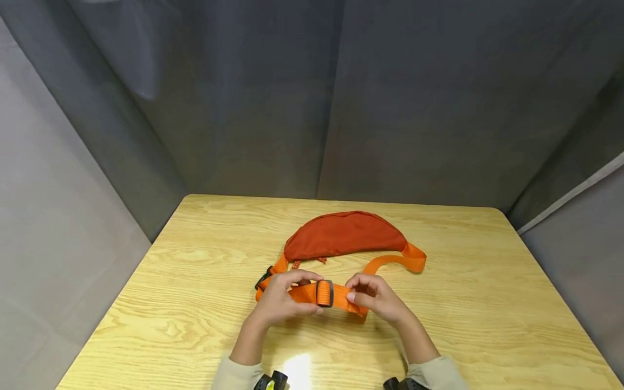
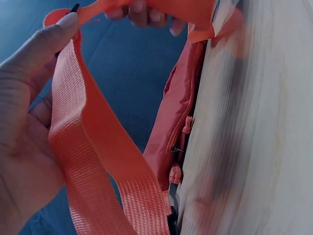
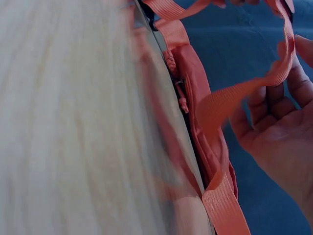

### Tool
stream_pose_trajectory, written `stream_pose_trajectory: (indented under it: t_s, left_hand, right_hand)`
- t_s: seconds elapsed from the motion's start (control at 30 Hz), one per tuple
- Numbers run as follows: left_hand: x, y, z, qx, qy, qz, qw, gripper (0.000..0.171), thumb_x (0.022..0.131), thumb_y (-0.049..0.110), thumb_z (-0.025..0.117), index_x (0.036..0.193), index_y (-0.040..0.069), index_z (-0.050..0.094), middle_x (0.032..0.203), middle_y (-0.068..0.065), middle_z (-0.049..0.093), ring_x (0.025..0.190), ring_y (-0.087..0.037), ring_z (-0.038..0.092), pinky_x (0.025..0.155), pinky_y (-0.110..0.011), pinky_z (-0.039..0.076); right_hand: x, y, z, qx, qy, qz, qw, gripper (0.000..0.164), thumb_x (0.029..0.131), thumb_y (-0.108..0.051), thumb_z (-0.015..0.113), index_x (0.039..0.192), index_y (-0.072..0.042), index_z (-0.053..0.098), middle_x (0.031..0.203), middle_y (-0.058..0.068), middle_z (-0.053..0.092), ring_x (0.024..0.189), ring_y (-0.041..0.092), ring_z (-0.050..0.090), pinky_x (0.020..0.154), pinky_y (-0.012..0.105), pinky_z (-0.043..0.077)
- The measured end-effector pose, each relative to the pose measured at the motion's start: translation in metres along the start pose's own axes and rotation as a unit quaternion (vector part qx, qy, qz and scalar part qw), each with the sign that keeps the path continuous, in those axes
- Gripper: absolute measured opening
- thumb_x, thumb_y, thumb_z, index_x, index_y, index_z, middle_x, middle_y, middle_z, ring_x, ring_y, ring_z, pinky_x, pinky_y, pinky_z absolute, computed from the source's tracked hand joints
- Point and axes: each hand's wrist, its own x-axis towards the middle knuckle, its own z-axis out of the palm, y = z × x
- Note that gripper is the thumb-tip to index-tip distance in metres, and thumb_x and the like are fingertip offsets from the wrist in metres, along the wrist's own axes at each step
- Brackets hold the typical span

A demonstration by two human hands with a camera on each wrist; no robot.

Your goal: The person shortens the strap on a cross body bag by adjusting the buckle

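"One orange strap, and where is it?"

"It's held up between the left hand and the right hand, off the table. Its long way runs from left to right, and a dark slider sits across it."

"Which hand is nearer the slider?"

"The left one. Its thumb and finger pinch the strap right beside it. The right hand pinches the strap a bit farther along, so both have hold."

"What's it made of?"

"The strap looks woven and flat, full of tiny ribs. The slider looks like hard plastic."

"And past that?"

"A red bag lies beyond the hands, soft and curved like a melon slice. It has knotted cords by its zip. A black clip is near the left hand. The table has wavy wood lines, and big grey cloth hangs behind"
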Motion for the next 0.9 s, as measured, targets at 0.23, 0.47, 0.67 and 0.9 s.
stream_pose_trajectory:
  t_s: [0.23,0.47,0.67,0.9]
  left_hand:
    - [0.001,0.002,-0.001,0.010,0.003,-0.015,0.9998,0.047,0.059,0.008,0.078,0.102,0.005,0.060,0.093,-0.004,0.061,0.078,-0.020,0.056,0.066,-0.034,0.046]
    - [0.003,0.000,0.003,0.034,0.011,0.007,0.9993,0.047,0.058,0.010,0.079,0.101,0.006,0.061,0.092,-0.002,0.061,0.077,-0.018,0.056,0.066,-0.034,0.046]
    - [0.004,-0.002,0.007,0.028,0.010,0.016,0.9994,0.046,0.057,0.006,0.079,0.099,0.008,0.061,0.078,-0.002,0.061,0.068,-0.016,0.056,0.061,-0.032,0.046]
    - [0.003,0.001,0.005,0.003,0.000,0.050,0.9987,0.045,0.057,0.003,0.077,0.098,0.006,0.061,0.090,-0.003,0.061,0.074,-0.019,0.056,0.062,-0.031,0.046]
  right_hand:
    - [0.000,0.005,0.000,0.033,0.007,-0.011,0.999,0.008,0.083,0.007,0.049,0.091,0.006,0.050,0.065,0.004,0.046,0.050,0.010,0.039,0.040,0.026,0.034]
    - [0.005,0.006,0.010,0.072,0.040,-0.004,0.997,0.009,0.083,0.005,0.049,0.090,0.011,0.050,0.066,0.003,0.050,0.053,0.006,0.042,0.043,0.020,0.036]
    - [0.010,0.001,0.015,0.087,0.036,-0.005,0.996,0.012,0.083,0.006,0.049,0.092,0.013,0.050,0.072,0.012,0.054,0.056,0.008,0.048,0.045,0.022,0.040]
    - [0.009,-0.003,0.010,0.065,-0.008,-0.017,0.998,0.025,0.084,0.002,0.044,0.107,0.011,0.047,0.095,0.022,0.055,0.083,0.025,0.056,0.068,0.035,0.047]
